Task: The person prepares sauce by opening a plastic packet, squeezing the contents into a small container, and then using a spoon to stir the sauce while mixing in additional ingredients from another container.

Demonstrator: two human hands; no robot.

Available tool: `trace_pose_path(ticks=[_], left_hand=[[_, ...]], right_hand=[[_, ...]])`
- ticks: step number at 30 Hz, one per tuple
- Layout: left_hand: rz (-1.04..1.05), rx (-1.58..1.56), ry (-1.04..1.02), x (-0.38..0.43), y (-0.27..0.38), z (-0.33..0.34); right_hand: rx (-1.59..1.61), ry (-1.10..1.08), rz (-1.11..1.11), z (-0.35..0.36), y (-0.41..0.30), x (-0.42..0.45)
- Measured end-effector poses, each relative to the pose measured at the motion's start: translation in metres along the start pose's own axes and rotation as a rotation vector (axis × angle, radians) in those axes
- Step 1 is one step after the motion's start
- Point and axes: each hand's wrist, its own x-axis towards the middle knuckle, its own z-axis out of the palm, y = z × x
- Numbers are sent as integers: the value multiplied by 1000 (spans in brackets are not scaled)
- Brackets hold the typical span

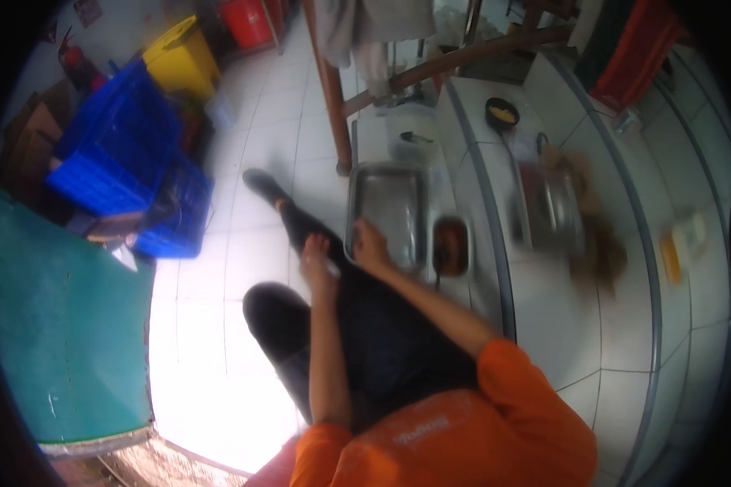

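Note:
My left hand [318, 262] is over my dark trousers, its fingers curled beside something small and pale that is too blurred to name. My right hand [370, 245] is at the near left corner of a rectangular metal tray [425, 213], partly over its rim; blur hides whether it grips anything. Right of the tray stands a smaller metal container [469, 246] with reddish-brown contents and a dark handle sticking out. Beyond the tray is a translucent plastic container [396, 143] with a dark utensil on it.
Tiled steps rise at the right, holding a black pan [501, 123] with yellowish food and a blurred metal container [554, 213]. Wooden furniture legs [335, 115] stand ahead. Blue plastic crates [113, 140], a yellow container [189, 61] and a green panel [67, 329] are at the left.

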Motion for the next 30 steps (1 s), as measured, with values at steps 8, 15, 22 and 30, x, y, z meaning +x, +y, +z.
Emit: trace_pose_path(ticks=[8, 15, 22, 30], left_hand=[[-177, -189, 32, -23, 13, 33], [-168, -158, -152, -72, -7, 109], [-607, -147, -486, -102, -16, 111], [-618, 179, -560, -102, -2, 108]], right_hand=[[332, -171, 69, -27, -70, -17], [68, -107, 36, -130, -54, -31], [295, -51, 194, -180, -54, -53], [750, -280, 536, -213, -28, -59]])
